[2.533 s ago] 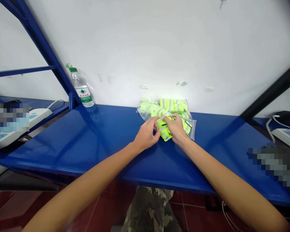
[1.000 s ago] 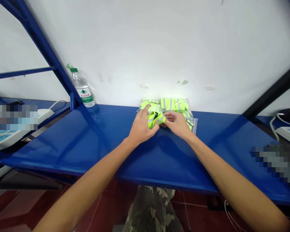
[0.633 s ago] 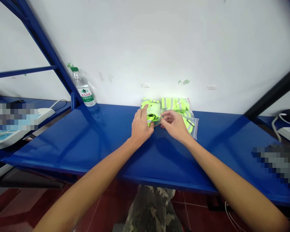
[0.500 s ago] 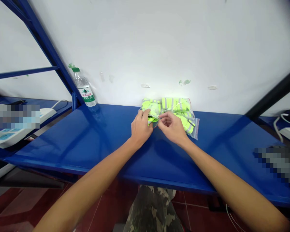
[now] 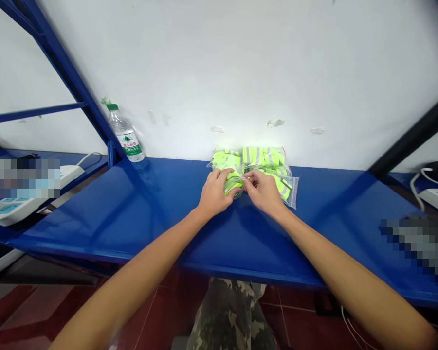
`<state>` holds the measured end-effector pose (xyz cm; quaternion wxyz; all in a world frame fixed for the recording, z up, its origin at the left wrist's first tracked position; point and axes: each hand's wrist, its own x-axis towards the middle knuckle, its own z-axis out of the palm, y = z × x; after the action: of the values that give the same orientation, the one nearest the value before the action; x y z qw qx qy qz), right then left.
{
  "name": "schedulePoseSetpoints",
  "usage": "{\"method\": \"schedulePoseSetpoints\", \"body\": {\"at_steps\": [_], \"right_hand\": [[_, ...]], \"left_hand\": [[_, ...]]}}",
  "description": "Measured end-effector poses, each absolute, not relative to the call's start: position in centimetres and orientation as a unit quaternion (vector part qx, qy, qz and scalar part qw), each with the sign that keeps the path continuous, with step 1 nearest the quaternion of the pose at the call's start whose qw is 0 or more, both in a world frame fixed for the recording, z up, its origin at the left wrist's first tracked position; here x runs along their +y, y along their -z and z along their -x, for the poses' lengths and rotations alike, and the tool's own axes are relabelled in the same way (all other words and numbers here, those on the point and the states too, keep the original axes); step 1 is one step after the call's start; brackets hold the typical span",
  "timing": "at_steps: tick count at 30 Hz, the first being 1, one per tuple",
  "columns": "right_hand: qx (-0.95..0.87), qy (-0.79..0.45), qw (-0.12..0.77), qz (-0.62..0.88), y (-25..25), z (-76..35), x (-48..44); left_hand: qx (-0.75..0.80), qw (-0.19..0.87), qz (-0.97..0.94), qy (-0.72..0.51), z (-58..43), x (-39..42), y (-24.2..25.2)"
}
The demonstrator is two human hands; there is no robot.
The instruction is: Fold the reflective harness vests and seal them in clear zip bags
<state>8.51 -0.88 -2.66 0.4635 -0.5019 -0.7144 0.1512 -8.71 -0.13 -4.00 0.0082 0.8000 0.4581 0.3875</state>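
Although the fingers hide much of it, a tight roll of fluorescent yellow-green reflective fabric (image 5: 234, 184) sits between the two bare hands, on a clear zip-lock plastic bag (image 5: 290, 189) that holds more of the same silver-striped fabric (image 5: 263, 157). Whether the roll lies inside the bag or on top of it cannot be told. The bag lies at the back of a blue-painted steel shelf (image 5: 131, 218), against a scuffed white wall (image 5: 204, 63). The left hand (image 5: 214, 193) curls over the roll's left side, its fingers close together and pressing on it. The right hand (image 5: 264, 190) reaches in from the other side with its fingertips (image 5: 245, 180) bunched together at the roll's right end, though whether they clamp the roll or the bag's film cannot be told. The roll looks light and soft, likely to spring loose unless gripped around its middle, while the thin film looks slippery and is best taken by its firmer edge. A clear plastic water bottle with a green cap (image 5: 125, 133) stands well to the left, beside the shelf's blue upright.
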Motion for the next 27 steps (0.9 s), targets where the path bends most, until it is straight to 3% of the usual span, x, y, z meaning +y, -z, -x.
{"method": "schedulePoseSetpoints", "body": {"at_steps": [5,11,18,27], "right_hand": [[-0.735,-0.174,0.455,0.472,2.7,-8.3,-1.2],[-0.749,-0.174,0.439,0.465,2.9,-8.3,-1.2],[-0.694,-0.185,0.485,0.498,3.7,-9.9,0.2],[-0.701,-0.225,0.473,0.484,3.8,-9.8,-0.1]], "left_hand": [[0.485,0.025,-0.795,-0.363,8.7,-0.1,4.1],[0.574,-0.034,-0.754,-0.319,9.1,-0.3,3.9],[0.463,-0.05,-0.83,-0.306,8.8,-0.4,4.3],[0.534,-0.071,-0.805,-0.249,8.8,-0.1,4.3]]}}
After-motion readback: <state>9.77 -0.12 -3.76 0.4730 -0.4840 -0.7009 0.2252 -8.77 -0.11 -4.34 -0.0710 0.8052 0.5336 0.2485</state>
